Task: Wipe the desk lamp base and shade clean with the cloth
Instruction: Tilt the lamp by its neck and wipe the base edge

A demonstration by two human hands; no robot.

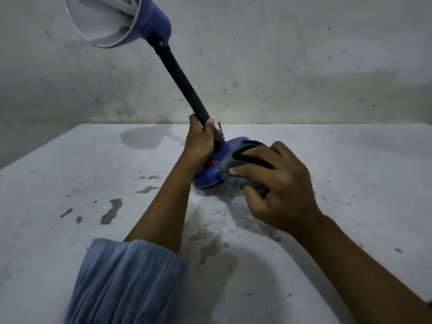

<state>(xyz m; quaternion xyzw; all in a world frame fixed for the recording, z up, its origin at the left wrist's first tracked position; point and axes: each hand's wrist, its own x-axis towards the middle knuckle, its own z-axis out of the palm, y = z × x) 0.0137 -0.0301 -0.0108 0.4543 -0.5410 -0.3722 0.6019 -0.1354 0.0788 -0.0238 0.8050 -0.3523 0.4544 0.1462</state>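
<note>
A blue desk lamp stands tilted on a white table. Its round blue base (210,177) carries a red switch (212,162). A black flexible neck (181,83) rises up and to the left to the blue shade (149,19), whose white inside faces me at the top left. My left hand (199,143) grips the lower end of the neck just above the base. My right hand (275,183) holds a folded grey cloth (236,170) and presses it on the right side of the base, hiding that part.
The white table (93,183) is worn, with grey chipped patches and stains in front of the lamp. A stained grey wall (304,66) stands close behind the table's far edge. The table's left edge runs diagonally at the left.
</note>
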